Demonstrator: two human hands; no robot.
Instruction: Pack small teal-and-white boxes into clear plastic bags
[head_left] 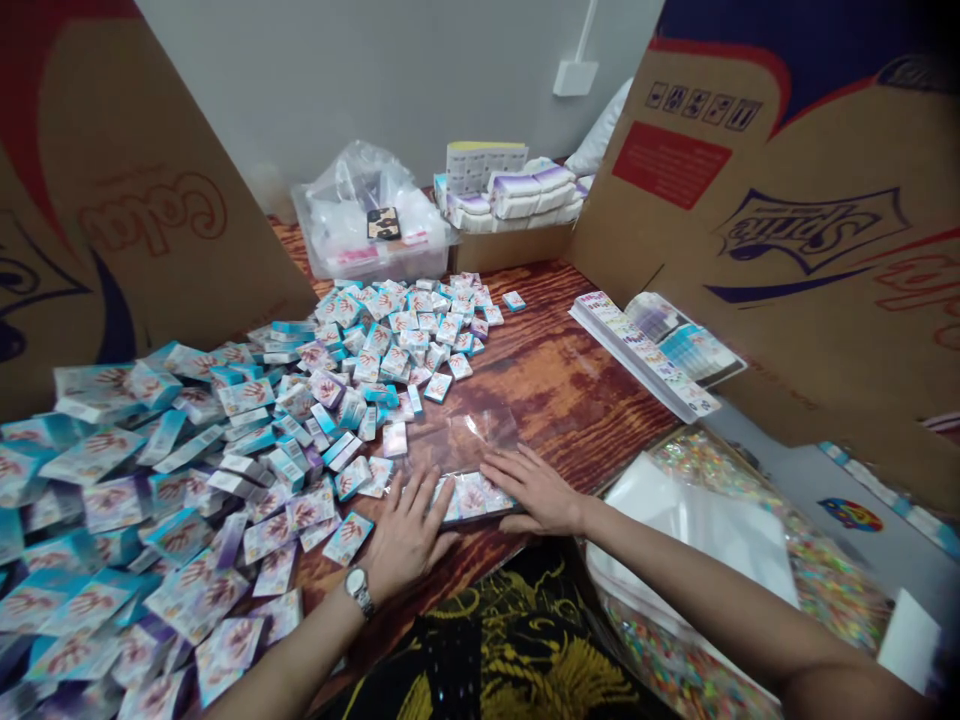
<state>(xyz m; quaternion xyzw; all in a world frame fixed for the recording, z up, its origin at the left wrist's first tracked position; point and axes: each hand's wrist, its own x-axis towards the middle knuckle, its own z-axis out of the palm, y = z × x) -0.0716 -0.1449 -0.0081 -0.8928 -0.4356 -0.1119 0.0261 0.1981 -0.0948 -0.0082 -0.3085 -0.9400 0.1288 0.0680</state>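
Note:
My left hand (405, 535), a watch on its wrist, lies flat with fingers stretched out on the near end of a clear plastic bag (469, 445) that rests on the wooden table (570, 390). My right hand (529, 488) also lies flat and open on the bag's right side. Between the two hands, a few small white-and-teal boxes (472, 495) sit inside the bag. A big heap of the same small boxes (225, 450) spreads over the table to the left and behind.
Tall cardboard panels stand at left (112, 200) and right (787, 200). A clear tub (371, 225) and a carton of stacked packs (510, 195) sit at the back. A stack of printed sheets (649, 350) lies at right; a glittery bag with white sheets (712, 540) is near right.

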